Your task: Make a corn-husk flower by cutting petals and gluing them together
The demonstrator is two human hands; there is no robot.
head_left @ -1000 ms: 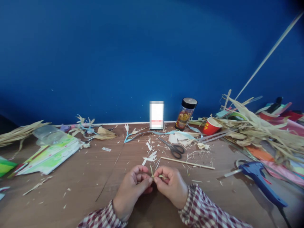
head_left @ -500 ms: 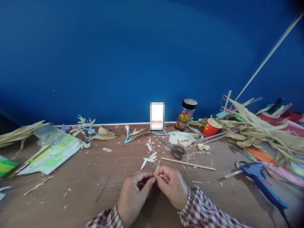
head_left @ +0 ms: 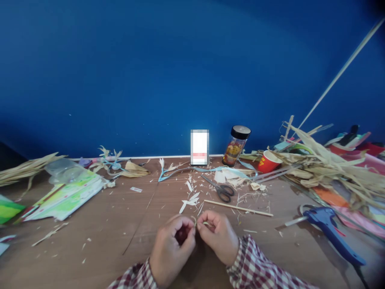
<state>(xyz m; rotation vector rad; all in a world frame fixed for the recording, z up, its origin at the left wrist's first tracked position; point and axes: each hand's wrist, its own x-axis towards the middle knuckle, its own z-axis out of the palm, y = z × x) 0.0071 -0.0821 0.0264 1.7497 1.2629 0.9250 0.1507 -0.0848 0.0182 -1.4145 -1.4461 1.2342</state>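
Note:
My left hand [head_left: 173, 248] and my right hand [head_left: 219, 237] are close together above the table, thumbs and forefingers pinched. Between their fingertips is a thin, pale yellow-green husk strip [head_left: 195, 220]; a curl of it stands up at the left fingertips, and another bit shows by the right forefinger. The fingers hide most of it. Just beyond the hands lie white husk pieces [head_left: 190, 201], a thin wooden stick [head_left: 240, 208] and black-handled scissors [head_left: 225, 192].
A blue glue gun [head_left: 333, 233] rests at the right, below a heap of dried husks [head_left: 327, 172]. A red paper cup [head_left: 268, 161] and a dark-lidded jar [head_left: 236, 146] stand at the back. Leftward are a clear plastic container [head_left: 64, 170] and a green-white packet [head_left: 69, 196].
My fingertips have drawn slightly apart, leaving a narrow gap where they touched before. A small curl of the strip now shows at the left fingertips.

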